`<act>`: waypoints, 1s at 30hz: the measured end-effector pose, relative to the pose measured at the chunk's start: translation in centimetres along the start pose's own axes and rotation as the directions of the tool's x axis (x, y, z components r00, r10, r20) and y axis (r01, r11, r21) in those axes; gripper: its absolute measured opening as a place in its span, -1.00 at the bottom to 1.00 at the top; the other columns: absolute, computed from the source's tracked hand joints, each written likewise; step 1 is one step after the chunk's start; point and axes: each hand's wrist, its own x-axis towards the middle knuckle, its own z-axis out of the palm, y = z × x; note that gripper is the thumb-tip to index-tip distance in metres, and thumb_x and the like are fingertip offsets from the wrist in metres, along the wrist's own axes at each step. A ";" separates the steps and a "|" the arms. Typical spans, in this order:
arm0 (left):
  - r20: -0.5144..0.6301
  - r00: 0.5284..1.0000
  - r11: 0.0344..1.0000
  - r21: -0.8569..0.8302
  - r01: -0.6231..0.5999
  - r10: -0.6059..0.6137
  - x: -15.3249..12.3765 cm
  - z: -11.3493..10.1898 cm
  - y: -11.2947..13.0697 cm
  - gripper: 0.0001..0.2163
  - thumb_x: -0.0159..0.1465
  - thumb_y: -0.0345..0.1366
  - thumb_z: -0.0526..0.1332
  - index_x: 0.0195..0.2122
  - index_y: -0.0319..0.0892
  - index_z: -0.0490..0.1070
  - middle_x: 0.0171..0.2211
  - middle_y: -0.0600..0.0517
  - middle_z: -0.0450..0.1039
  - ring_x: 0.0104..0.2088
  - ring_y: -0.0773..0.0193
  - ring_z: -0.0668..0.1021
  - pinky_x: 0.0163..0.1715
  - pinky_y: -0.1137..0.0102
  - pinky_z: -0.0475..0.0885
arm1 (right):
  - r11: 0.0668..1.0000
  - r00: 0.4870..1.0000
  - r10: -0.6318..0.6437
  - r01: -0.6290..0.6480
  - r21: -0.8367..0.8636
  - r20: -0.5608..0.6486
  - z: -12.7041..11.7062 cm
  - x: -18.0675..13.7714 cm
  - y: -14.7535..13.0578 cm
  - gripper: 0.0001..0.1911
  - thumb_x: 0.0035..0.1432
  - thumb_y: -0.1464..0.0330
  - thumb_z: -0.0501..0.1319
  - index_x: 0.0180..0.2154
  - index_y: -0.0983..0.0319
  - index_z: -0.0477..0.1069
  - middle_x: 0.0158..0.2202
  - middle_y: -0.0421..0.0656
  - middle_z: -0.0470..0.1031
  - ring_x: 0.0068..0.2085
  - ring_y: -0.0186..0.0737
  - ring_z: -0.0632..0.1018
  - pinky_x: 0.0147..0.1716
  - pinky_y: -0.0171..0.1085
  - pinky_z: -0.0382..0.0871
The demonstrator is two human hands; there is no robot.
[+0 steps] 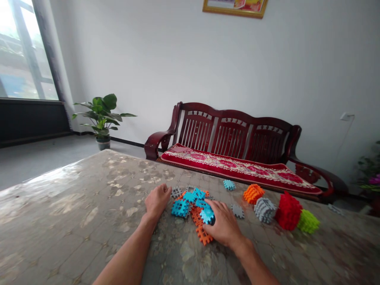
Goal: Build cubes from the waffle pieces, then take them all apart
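Note:
My right hand (225, 223) is closed on a light blue interlocking tile (207, 215) with toothed edges, held over the right side of a loose pile. My left hand (158, 200) rests on the table as a loose fist at the pile's left side; no tile sticks out of it, and its palm side is hidden. Between the hands lie more blue tiles (179, 208), orange tiles (204, 235) with square holes, and a few grey tiles (176, 192). The fingers of my right hand partly cover the pile.
Right of the pile stand an orange stack (253, 193), a grey stack (265, 210), a red stack (289, 211) and a yellow-green stack (308, 221). A blue stack (228, 185) and a grey tile (238, 211) lie nearer. Behind the patterned table (118, 206) is a wooden bench (204, 130).

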 end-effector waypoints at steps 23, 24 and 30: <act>0.021 1.000 1.000 0.015 -0.014 0.014 -0.2 -0.3 0.2 -0.67 0.28 0.01 -0.05 -0.49 -0.07 0.27 -0.43 0.03 0.51 -0.34 0.20 0.55 -0.49 0.43 0.13 | 0.949 0.999 0.034 -0.027 0.315 -0.019 -0.2 0.7 1.0 -0.16 -0.18 0.39 0.31 0.22 0.17 0.28 0.25 -0.03 0.31 0.26 -0.01 0.32 0.26 -0.03 0.17; 0.020 1.000 1.000 0.015 -0.016 0.015 -0.2 -0.3 0.2 -0.67 0.27 0.01 -0.05 -0.49 -0.07 0.26 -0.43 0.03 0.51 -0.34 0.20 0.54 -0.50 0.42 0.12 | 0.966 0.999 0.019 -0.026 0.256 0.028 -0.3 0.3 0.9 -0.09 -0.23 0.36 0.36 0.25 0.16 0.25 0.27 -0.03 0.28 0.29 0.03 0.28 0.28 0.01 0.12; 0.028 0.999 1.000 0.018 -0.026 0.026 0.0 -0.1 0.0 -0.65 0.26 0.04 -0.06 -0.50 -0.07 0.23 -0.44 0.02 0.49 -0.35 0.18 0.53 -0.49 0.41 0.11 | 0.996 0.991 -0.018 0.006 0.088 0.136 -1.0 -0.2 0.6 -0.26 -0.13 0.38 0.29 0.18 0.16 0.36 0.22 -0.06 0.37 0.21 0.02 0.38 0.23 -0.02 0.20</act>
